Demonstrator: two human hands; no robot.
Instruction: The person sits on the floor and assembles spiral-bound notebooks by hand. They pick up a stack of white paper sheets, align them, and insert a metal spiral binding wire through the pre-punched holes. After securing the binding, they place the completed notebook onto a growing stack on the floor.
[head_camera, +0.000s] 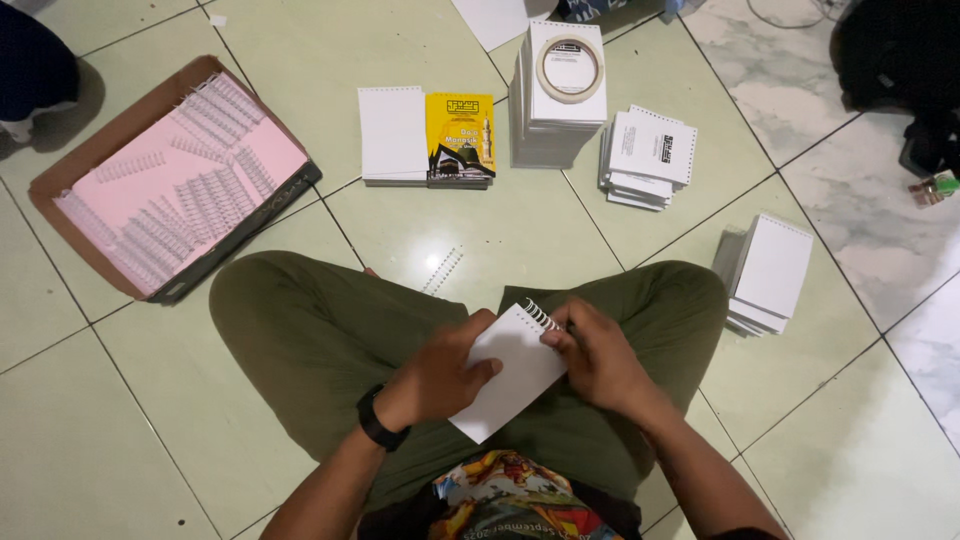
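Head view: tiled floor (420, 230), person cross-legged. Cardboard tray (60, 190) of wire spirals sits far left; white booklet stacks (555, 120) ahead. White notepad (505, 375) lies tilted over the lap, between both hands. Left hand (435, 380) closed on its left edge, thumb on top. Right hand (600, 360) fingertips (555, 338) pinch the spiral binding (541, 315) at the top-right corner.

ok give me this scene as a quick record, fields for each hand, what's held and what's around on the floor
left hand: grips the white booklet from the left
right hand: fingers at the booklet's wire spiral
posture: seated cross-legged on the tiled floor
box: open cardboard, pink sheet, rows of wire spirals
stacks: yellow-covered booklets, white stacks
tape roll: lies on the tallest stack
loose spiral: on the floor
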